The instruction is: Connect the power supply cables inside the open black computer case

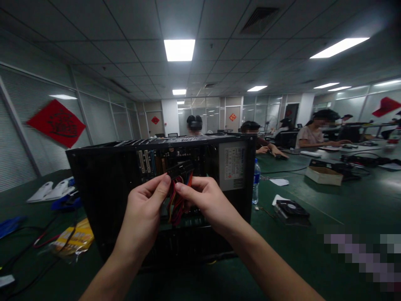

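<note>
A black computer case (115, 225) stands on the green table with its side open towards me. In front of the opening, my left hand (147, 200) pinches the left end of a black multi-pin power connector (180, 168). My right hand (202, 194) is closed on the bundle of coloured power cables (177, 207) below that connector. Red, yellow and orange wires hang down between my hands. Inside the case, the power supply (232, 167) with its white label sits at the upper right. Card slots (145, 161) show at the upper left, and my hands hide part of the interior.
To the right are a water bottle (256, 182), a black fan (293, 209) and an open cardboard box (324, 174). On the left lie a yellow packet (75, 236), blue items (65, 202) and loose black cables. Other people sit at the tables beyond.
</note>
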`<state>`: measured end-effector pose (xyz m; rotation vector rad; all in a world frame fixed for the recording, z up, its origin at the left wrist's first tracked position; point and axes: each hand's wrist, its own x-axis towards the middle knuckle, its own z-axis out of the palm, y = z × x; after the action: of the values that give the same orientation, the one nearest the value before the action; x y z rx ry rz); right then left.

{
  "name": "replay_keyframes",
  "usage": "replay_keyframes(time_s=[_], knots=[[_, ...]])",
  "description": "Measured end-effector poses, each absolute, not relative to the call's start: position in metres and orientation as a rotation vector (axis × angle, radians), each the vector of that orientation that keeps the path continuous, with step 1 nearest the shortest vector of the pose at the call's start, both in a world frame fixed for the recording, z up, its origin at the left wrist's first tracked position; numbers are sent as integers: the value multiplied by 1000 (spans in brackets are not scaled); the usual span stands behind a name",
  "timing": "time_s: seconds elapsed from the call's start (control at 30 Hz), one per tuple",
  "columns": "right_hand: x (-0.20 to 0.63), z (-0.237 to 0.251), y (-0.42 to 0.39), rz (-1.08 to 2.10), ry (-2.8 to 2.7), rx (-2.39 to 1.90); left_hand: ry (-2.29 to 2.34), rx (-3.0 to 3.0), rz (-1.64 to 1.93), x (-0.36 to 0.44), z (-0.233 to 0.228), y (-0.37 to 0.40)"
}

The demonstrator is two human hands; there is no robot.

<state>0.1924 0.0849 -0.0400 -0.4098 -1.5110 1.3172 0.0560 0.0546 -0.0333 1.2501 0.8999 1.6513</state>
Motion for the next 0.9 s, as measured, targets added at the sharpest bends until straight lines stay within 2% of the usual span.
replay_keyframes(time_s=[0.33, 0.67, 0.9], knots=[[189, -45, 91, 1348, -1474, -409, 945, 1225, 1750, 56, -41, 63], [188, -52, 98, 1161, -1581, -339, 1159, 1357, 1822, 51, -40, 64], [194, -47, 97, 1084, -1649, -494, 1204, 1403, 1819, 47, -41, 75]])
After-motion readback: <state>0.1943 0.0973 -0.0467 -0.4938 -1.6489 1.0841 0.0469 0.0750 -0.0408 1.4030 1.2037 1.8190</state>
